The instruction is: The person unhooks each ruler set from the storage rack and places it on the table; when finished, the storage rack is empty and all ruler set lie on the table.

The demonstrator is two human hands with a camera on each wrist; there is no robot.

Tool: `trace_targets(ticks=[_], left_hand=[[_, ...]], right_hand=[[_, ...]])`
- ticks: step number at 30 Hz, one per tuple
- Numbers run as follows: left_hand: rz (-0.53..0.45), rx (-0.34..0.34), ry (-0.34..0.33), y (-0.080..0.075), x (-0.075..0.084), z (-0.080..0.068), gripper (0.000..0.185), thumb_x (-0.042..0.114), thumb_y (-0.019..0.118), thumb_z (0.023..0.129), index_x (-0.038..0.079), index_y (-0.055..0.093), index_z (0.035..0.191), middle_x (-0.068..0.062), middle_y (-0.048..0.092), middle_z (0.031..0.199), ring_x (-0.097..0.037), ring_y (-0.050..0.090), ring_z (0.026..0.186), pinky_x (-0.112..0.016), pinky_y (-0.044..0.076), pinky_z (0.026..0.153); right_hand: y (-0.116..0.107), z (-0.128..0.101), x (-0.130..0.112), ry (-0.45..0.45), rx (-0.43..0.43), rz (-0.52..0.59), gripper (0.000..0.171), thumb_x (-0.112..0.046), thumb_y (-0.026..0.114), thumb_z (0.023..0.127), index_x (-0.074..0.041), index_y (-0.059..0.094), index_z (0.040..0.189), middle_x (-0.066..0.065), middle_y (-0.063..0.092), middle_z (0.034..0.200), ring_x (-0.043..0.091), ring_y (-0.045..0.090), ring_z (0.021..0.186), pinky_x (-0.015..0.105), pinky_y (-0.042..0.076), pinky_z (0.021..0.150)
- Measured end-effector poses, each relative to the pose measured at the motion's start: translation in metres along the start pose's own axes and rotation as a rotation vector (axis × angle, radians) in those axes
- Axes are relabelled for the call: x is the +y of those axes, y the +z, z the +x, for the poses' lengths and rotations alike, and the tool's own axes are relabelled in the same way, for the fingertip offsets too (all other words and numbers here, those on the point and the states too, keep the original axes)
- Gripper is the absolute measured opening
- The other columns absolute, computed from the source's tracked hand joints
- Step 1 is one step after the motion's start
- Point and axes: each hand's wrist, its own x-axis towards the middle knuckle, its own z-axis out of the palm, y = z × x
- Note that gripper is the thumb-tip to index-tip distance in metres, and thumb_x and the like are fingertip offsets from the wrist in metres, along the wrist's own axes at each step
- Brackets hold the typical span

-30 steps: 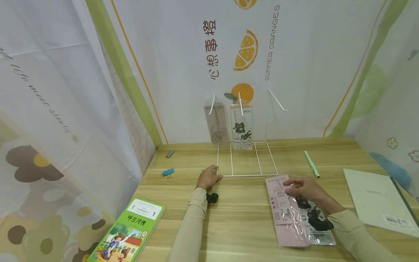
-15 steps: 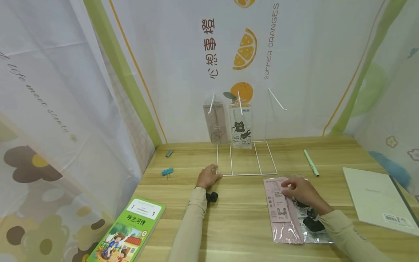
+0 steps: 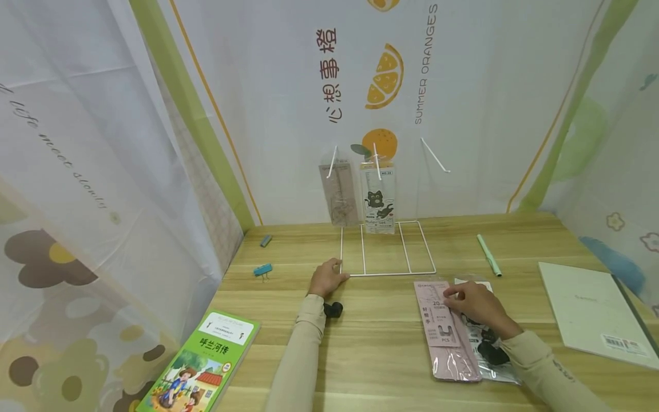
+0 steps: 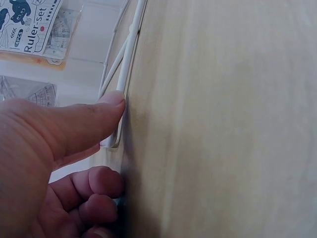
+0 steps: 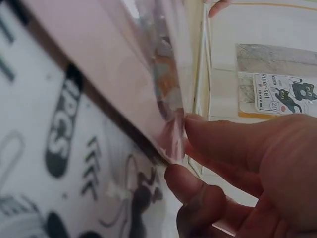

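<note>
My left hand (image 3: 325,279) grips the near left corner of a white wire display rack (image 3: 391,275); its thumb presses the wire in the left wrist view. Two packs hang from the rack's hooks: a greyish-pink ruler pack (image 3: 341,197) at left and a white cat-print ruler set (image 3: 379,200) in the middle. The right hook (image 3: 436,156) holds nothing. Between thumb and index finger, my right hand (image 5: 257,158) pinches the edge of a pink ruler pack (image 3: 437,337). Partly beneath that pack and hand lies another cat-print ruler set (image 3: 499,373).
A green book (image 3: 206,357) lies at front left. Behind it are a blue binder clip (image 3: 263,269) and a small grey object (image 3: 266,241). On the right are a pale green pen (image 3: 489,255) and a white notebook (image 3: 592,312). Printed curtains (image 3: 473,86) surround the wooden table (image 3: 376,343).
The pink pack and the cat-print set beneath it have shifted slightly left. My right fingers have drawn in to a pinch on the pink pack. My left hand stays at the rack corner.
</note>
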Motion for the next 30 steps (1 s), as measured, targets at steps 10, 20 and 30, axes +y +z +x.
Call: trace_targets(ticks=[10,20,30], left_hand=[[-0.009,0.006,-0.004,-0.001,0.001,-0.002,0.046,0.023,0.074,0.092,0.002,0.062,0.131,-0.022,0.061,0.136,-0.044,0.055,0.128,-0.056,0.044,0.107],[-0.015,-0.007,-0.004,-0.001,-0.001,-0.004,0.046,0.023,0.074,0.092,0.002,0.062,0.131,-0.022,0.061,0.137,-0.044,0.055,0.129,-0.055,0.044,0.108],[-0.002,-0.009,-0.009,-0.002,0.001,-0.004,0.047,0.023,0.073,0.093,0.002,0.061,0.133,-0.020,0.060,0.139,-0.042,0.054,0.130,-0.053,0.043,0.109]], right_hand=[[-0.022,0.023,-0.010,-0.053,0.164,-0.008,0.027,-0.020,0.071,0.093,0.002,0.073,0.110,0.010,0.068,0.082,0.019,0.056,0.068,0.031,0.041,0.054],[-0.035,0.096,-0.046,-0.148,0.288,0.267,0.032,-0.021,0.063,0.101,0.004,0.069,0.119,0.021,0.071,0.101,0.024,0.067,0.079,0.023,0.050,0.062],[-0.047,0.151,-0.099,-0.228,0.307,0.530,0.041,-0.015,0.065,0.098,-0.001,0.060,0.136,0.018,0.054,0.143,0.037,0.045,0.132,0.047,0.043,0.100]])
